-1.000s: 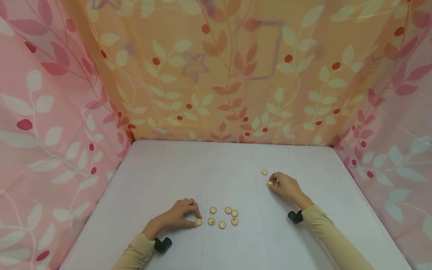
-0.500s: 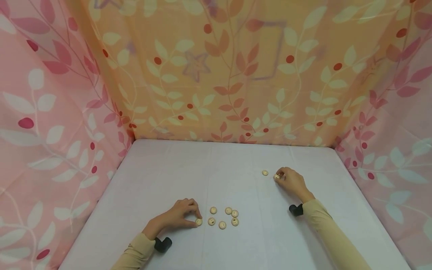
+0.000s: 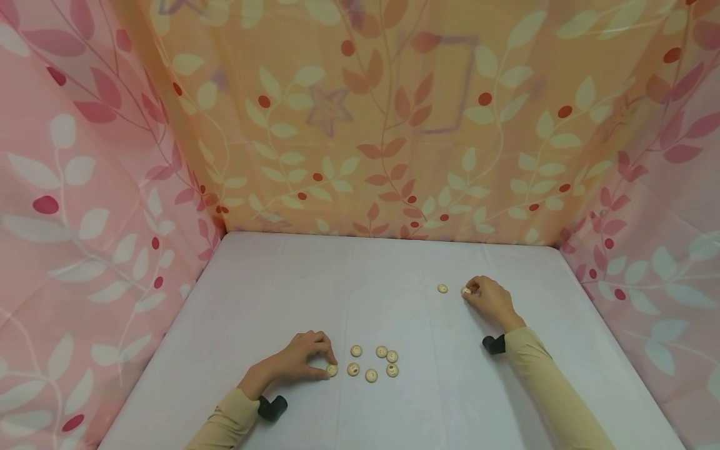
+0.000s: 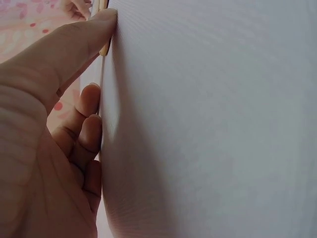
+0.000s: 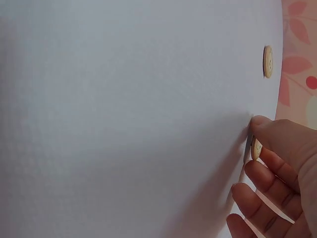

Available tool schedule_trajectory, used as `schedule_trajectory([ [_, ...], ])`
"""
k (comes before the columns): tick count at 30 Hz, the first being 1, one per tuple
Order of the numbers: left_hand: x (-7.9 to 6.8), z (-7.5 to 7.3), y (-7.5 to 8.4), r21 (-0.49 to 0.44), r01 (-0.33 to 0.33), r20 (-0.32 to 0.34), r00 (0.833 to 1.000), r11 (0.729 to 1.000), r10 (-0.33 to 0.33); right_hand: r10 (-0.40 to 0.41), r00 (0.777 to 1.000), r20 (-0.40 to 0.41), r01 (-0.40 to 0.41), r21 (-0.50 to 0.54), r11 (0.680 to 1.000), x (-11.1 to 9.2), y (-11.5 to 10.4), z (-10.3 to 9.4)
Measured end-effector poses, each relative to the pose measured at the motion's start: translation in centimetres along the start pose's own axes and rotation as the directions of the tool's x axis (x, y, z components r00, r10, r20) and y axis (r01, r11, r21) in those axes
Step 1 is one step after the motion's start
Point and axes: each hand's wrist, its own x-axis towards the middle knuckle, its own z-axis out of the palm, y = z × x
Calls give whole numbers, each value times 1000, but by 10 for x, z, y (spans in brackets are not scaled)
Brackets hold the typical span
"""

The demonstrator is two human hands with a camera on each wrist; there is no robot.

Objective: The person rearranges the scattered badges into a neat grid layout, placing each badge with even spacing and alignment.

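Observation:
Round pale wooden discs with small dark marks lie on a white table. My left hand (image 3: 300, 357) pinches one wooden disc (image 3: 332, 370) between thumb and fingertip at the left end of the near group. In the left wrist view its thin edge (image 4: 104, 49) shows by the thumb, and the other fingers are curled by the cloth. Farther back on the right, my right hand (image 3: 491, 300) pinches another wooden disc (image 3: 465, 291) close over the table. The right wrist view shows that disc (image 5: 256, 148) partly hidden behind the thumb. Left of it lies a single disc (image 3: 442, 289).
Several loose discs, among them a front one (image 3: 371, 375), form a rough ring between the hands. Two at its back right (image 3: 392, 356) touch or overlap. The white table (image 3: 292, 281) is bounded by patterned curtains (image 3: 337, 206) at the back and both sides.
My right hand has moved back and to the right with its disc, ending beside the single disc. The left hand has stayed in place on its disc.

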Motion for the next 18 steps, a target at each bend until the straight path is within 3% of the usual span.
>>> schedule_trajectory([
  [18, -1, -3, 4, 0, 3, 5, 1000, 1000, -3, 19, 1000, 4, -19, 38, 999, 3, 6, 1],
])
